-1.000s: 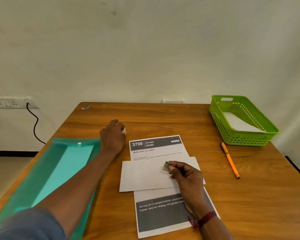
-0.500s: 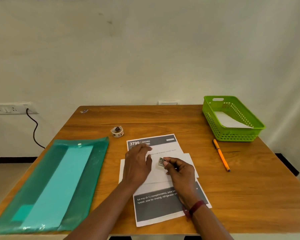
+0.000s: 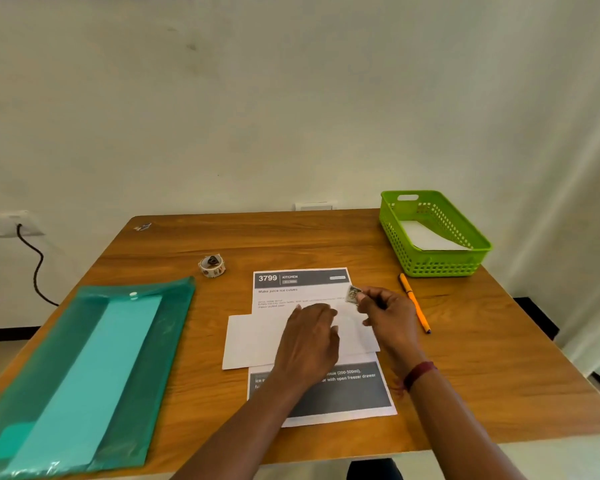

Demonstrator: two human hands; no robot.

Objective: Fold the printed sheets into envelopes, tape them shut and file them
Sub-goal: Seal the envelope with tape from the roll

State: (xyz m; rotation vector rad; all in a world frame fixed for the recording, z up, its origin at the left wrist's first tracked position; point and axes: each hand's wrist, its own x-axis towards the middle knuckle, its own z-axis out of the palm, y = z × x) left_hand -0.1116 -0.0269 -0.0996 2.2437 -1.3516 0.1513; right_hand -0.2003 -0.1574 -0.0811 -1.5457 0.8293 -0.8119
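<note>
A printed sheet (image 3: 302,289) headed "3799 KITCHEN" lies in the middle of the table. Across it lies a folded white envelope (image 3: 253,341). My left hand (image 3: 309,341) rests flat on the envelope, fingers straight. My right hand (image 3: 387,317) pinches a small piece of patterned tape (image 3: 353,293) just above the envelope's right end. A roll of patterned tape (image 3: 212,265) stands on the table behind and to the left of the sheet.
A green plastic folder (image 3: 84,368) with a snap button lies at the left. A green basket (image 3: 430,233) holding white paper stands at the back right. An orange pen (image 3: 414,303) lies between basket and sheet. A wall socket and cable are at the far left.
My left hand left the tape roll at the back and came down flat on the envelope. My right hand carried the tape piece from the envelope's middle toward its right end.
</note>
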